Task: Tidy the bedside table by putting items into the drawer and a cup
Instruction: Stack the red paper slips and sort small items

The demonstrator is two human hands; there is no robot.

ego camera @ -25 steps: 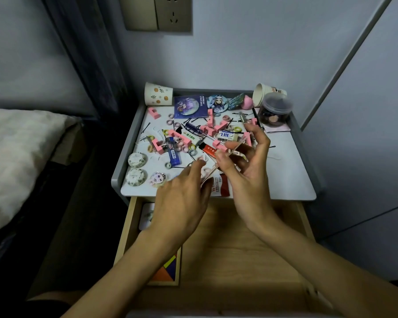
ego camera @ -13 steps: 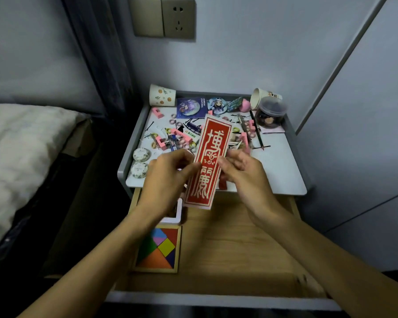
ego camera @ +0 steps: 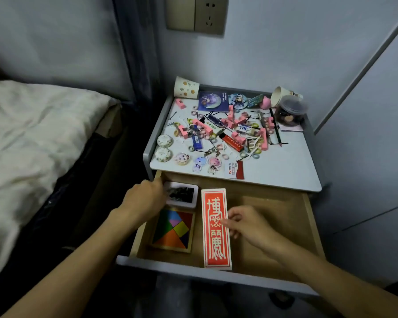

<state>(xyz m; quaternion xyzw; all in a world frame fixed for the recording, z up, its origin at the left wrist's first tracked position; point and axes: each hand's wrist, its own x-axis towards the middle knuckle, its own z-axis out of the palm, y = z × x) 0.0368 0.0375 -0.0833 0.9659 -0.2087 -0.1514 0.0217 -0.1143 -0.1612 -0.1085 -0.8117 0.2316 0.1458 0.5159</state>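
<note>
curled right grip [ego camera: 246,223], pinching the right edge of red card [ego camera: 216,228]. card flat in open drawer [ego camera: 273,216] under cluttered bench [ego camera: 285,166], just beside tangram [ego camera: 173,230]. left grip [ego camera: 145,198] against small white box [ego camera: 182,195] at the drawer's back left corner, fingers hidden: held or merely touched, cannot tell.

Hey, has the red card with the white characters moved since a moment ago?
Yes. The red card was held over the bedside table's front edge; now it lies lower, in the open drawer, right of the tangram puzzle.
</note>
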